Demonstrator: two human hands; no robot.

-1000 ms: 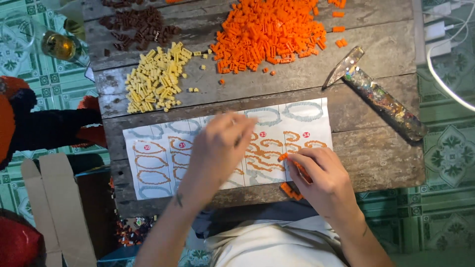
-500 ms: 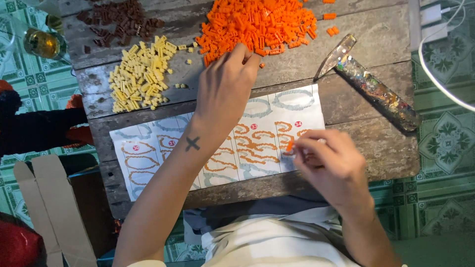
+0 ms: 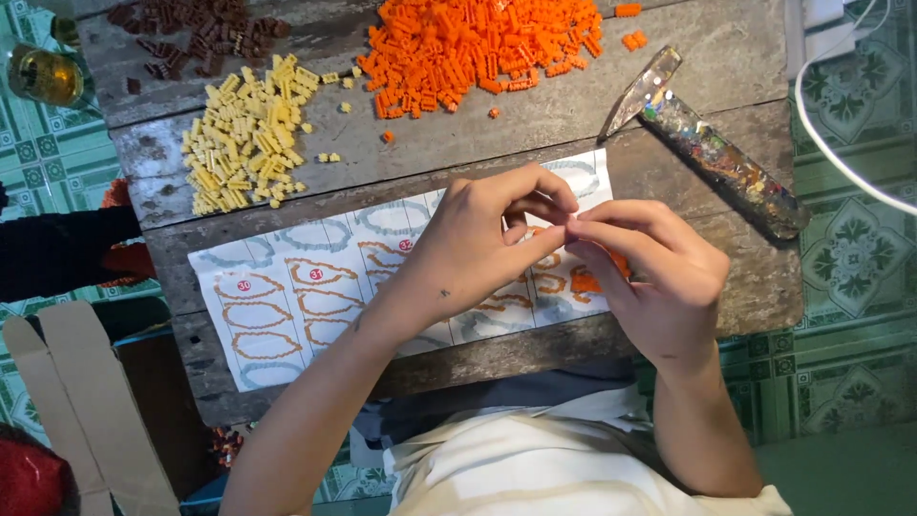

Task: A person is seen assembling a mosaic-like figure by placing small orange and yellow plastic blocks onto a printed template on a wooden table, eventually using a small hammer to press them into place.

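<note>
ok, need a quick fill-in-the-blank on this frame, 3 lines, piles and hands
1. The left hand and right hand meet, fingertips together, above the printed ____ sheet.
2. The pile of small bricks at the top middle of the wooden table is ____.
3. Left of it lies a ____ pile.

Missing words: paper; orange; yellow

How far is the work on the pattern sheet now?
Done: no finished part is clear. In hand: the left hand and the right hand meet, fingers together, above the pattern sheet; orange shows beneath the right hand. Left: the outlines at the sheet's left end look unfilled, and large piles of orange bricks and yellow bricks remain.
</note>
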